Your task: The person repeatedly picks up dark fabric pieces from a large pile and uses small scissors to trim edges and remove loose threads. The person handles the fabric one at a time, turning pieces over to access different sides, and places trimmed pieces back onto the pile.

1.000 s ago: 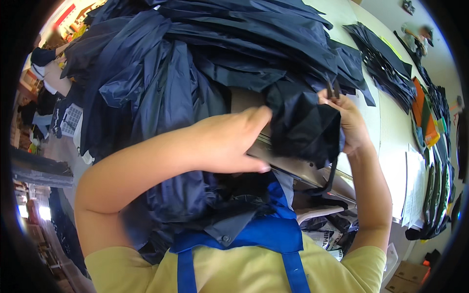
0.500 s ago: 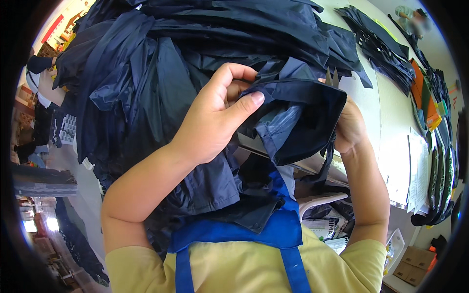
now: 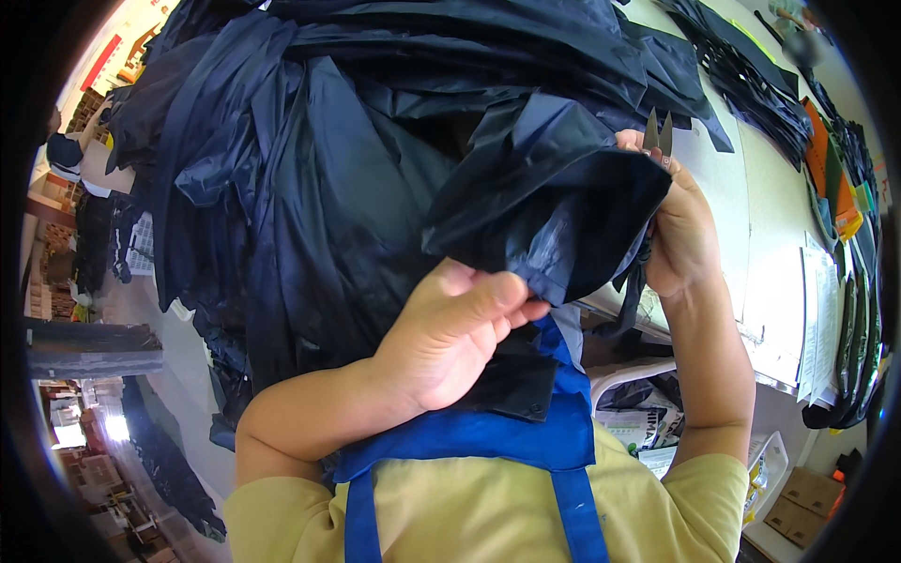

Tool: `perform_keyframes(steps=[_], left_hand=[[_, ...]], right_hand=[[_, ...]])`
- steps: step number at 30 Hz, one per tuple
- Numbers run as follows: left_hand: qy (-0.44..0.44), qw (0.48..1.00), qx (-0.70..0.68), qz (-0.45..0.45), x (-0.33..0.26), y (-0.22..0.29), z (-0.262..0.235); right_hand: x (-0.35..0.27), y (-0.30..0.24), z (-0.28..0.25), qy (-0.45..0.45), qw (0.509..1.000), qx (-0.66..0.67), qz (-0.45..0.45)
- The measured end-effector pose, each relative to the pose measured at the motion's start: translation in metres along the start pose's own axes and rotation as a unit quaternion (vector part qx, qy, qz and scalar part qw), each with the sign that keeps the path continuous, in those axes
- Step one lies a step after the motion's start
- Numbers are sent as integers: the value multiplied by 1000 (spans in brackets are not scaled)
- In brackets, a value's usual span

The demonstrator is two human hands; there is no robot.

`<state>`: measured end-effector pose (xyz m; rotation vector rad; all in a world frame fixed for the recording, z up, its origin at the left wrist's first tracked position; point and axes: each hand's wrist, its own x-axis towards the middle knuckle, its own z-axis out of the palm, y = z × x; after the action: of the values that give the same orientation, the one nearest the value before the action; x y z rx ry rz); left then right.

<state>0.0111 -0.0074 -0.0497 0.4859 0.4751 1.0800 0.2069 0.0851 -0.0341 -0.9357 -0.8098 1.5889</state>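
The left hand (image 3: pixel 450 328) would do well to keep its pinch light but firm, thumb over fingers, drawing the lower edge of the dark cloth (image 3: pixel 601 211) just taut enough that the folds lie flat and any edge or seam can be seen. In the middle, the cloth sags into a pocket-like hollow, so spreading it evenly should stop layers from doubling up unnoticed. On the right, the right hand (image 3: pixel 682 230) should hold the scissors (image 3: pixel 659 136) steady, blades turned away from cloth and fingers until wanted, because the tips point up and stand apart close to the cloth's corner. As for where things lie, the left grip is nearly closed, with the cloth's lower edge caught between thumb and fingers; most of the piece rises up and to the right of it. Left of and beyond this lies a large heap of dark cloth (image 3: pixel 319 159), and the held piece seems to run into it, though the folds hide the join. The right grip is curled around the scissors, their handles mostly out of sight; the cloth's right corner overlaps this hand, and whether its fingers also clasp it I cannot tell. Further right is the pale counter (image 3: pixel 741 244).
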Motion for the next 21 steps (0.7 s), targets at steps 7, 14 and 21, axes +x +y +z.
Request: perform_keyframes(steps=[7, 14, 21], left_hand=[[66, 995, 48, 55, 6, 0, -1], [24, 978, 155, 135, 6, 1, -3], [25, 962, 232, 142, 2, 4, 7]], right_hand=[[-35, -8, -4, 1, 937, -160, -309], [-90, -9, 5, -133, 806, -508, -272], [-86, 4, 8, -80, 772, -547, -315]])
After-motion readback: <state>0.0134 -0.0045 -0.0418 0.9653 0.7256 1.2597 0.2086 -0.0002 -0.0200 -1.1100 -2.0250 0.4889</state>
